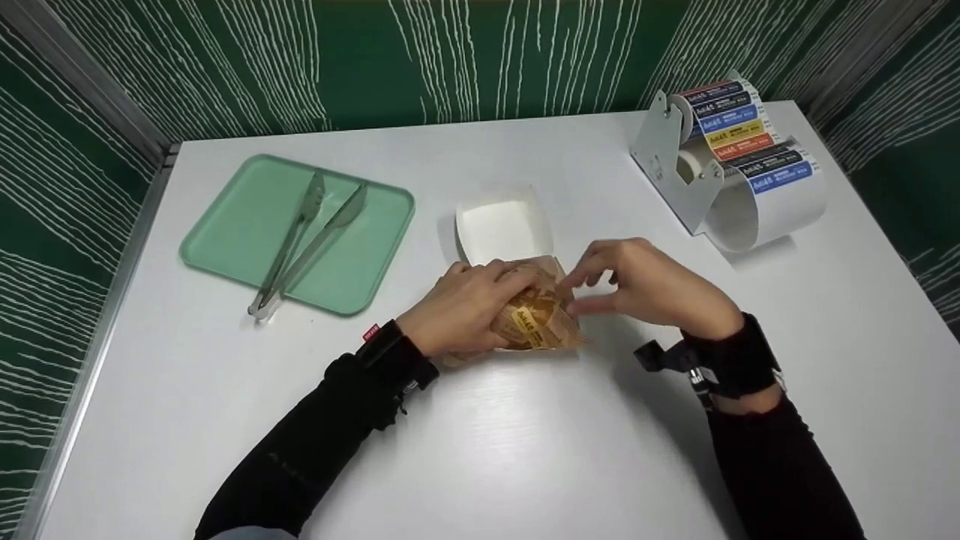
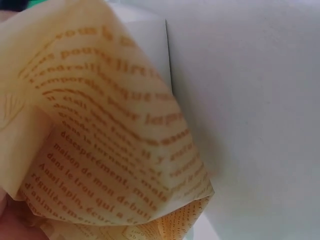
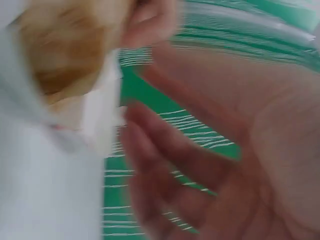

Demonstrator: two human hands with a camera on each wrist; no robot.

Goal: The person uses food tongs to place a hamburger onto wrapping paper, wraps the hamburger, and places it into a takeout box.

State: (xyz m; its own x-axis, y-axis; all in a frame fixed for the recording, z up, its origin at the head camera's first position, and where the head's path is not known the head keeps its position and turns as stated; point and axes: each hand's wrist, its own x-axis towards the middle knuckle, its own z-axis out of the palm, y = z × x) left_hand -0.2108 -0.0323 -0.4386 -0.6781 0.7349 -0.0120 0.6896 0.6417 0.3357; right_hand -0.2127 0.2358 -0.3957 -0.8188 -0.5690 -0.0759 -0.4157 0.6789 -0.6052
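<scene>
Package (image 1: 541, 313) before box (image 1: 504, 229) — tray (image 1: 232, 225) left.

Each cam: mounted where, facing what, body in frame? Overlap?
Head: worn on head, facing forward-down over white table; left hand, right hand, black sleeves show.
Left wrist: worn there, close on paper wrap; sliver of skin lower left.
Right wrist: worn there, facing blurred paper wrap and green wall; right hand fills right side.
Head and right wrist share right hand, green wall.

Metal tongs (image 1: 289, 248) lie across green tray (image 1: 225, 217), joined end past near edge. Label dispenser (image 1: 731, 142) stands on white table (image 1: 487, 450), far right. White-streaked green wall (image 1: 360, 60) behind.
</scene>
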